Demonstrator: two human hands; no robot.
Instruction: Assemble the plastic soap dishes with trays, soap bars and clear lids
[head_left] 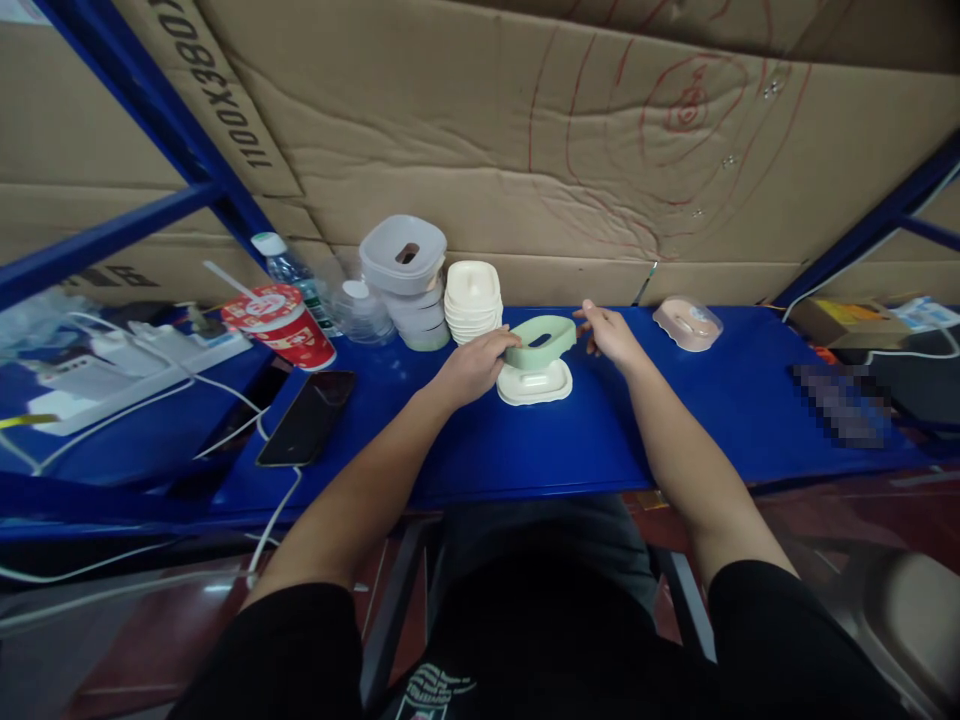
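Note:
A pale green slotted plastic dish (541, 345) is tilted above a cream plastic base (534, 384) that lies on the blue table. My left hand (478, 366) grips the dish by its left rim, fingers on top. Just off its right end is my right hand (606, 333), fingers apart and holding nothing. Behind my left hand stands a stack of cream plastic bases (473, 295). Left of that rises a taller stack of whitish slotted dishes (405, 262), with a greenish piece at the bottom.
A pink piece under a clear cover (688, 324) sits to the right. On the left are a red paper cup (283, 325) with a straw, a water bottle (289, 268), clear covers (363, 308), a phone (307, 418) and cables. Cardboard (420, 130) walls the back.

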